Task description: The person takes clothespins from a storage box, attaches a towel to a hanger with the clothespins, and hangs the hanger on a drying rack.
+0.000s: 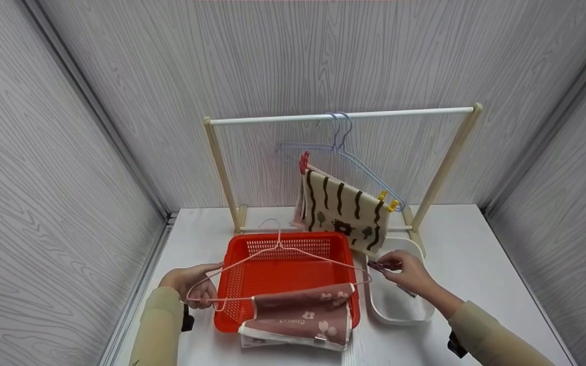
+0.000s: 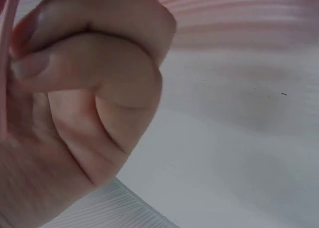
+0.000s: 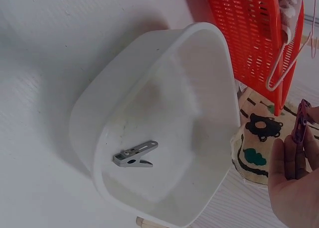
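My left hand (image 1: 199,286) grips the left end of a pink wire hanger (image 1: 237,263), holding it over the red basket. Folded over the hanger's lower bar hangs a dusty-pink towel (image 1: 305,315) with pale flower prints. In the left wrist view, curled fingers (image 2: 89,63) close round the pink wire. Beyond the hanger's right end, my right hand (image 1: 407,274) pinches a dark red clothespin (image 3: 301,121) between thumb and fingers, over the edge of the white basin (image 1: 400,321). A grey clothespin (image 3: 134,155) lies inside that basin.
The red basket (image 1: 227,244) stands before a wooden rack with a white rail (image 1: 272,119). Blue hangers (image 1: 369,173) hang there, carrying a cream towel (image 1: 346,211) with dark stripes, held by red (image 1: 303,162) and yellow clothespins (image 1: 392,205). Walls flank the white table (image 1: 456,244).
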### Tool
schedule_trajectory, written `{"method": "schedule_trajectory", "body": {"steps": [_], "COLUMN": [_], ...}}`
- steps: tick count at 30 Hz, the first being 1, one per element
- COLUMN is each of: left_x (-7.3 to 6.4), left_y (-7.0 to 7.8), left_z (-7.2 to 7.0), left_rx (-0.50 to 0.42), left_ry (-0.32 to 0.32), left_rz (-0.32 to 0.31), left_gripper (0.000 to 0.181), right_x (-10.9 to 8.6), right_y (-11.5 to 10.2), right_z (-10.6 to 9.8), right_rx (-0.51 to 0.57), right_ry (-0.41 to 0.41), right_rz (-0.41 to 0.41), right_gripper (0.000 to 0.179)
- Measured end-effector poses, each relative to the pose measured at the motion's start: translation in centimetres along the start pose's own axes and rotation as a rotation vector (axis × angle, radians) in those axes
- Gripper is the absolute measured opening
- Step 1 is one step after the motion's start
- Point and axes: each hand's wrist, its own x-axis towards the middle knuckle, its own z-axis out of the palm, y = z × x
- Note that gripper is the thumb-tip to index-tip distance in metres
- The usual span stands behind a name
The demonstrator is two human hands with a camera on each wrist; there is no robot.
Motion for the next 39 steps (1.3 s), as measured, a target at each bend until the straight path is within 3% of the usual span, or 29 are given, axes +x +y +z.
{"method": "schedule_trajectory", "body": {"steps": [6,12,16,21,27,35,39], "left_x": [-0.3,-0.5,-0.8,-1.3,-2.1,-3.2,-3.8], "left_y": [-0.3,-0.4,-0.1,0.5,1.2,2.3,3.3], "left_z": [-0.3,-0.3,-0.1,0.2,1.1,2.5,2.8], "left_rx": [0.018,0.030,0.045,0.069,0.085,0.164,0.221], "left_ry": [-0.083,-0.142,-0.138,-0.107,-0.020,0.227,0.300], "left_rz": [-0.046,0.002,0.051,0.056,0.098,0.177,0.186], "left_gripper": [0.091,0.091,0.093,0.090,0.090,0.080,0.078], "right_x": [0.0,0.0,0.0,0.0,-0.2,-0.2,-0.3], "right_y": [-0.1,-0.3,-0.3,-0.2,0.1,0.2,0.3], "right_z": [0.1,0.4,0.3,0.3,0.3,0.1,0.0], "right_rx": [0.010,0.001,-0.002,0.015,0.028,0.017,0.014], "right_ry": [0.014,0.034,0.034,0.034,0.028,0.034,0.033], "right_rz": [-0.009,-0.006,-0.009,-0.025,-0.019,0.014,0.015], "right_gripper": [0.022,0.022,0.021,0.021,0.022,0.021,0.021]}}
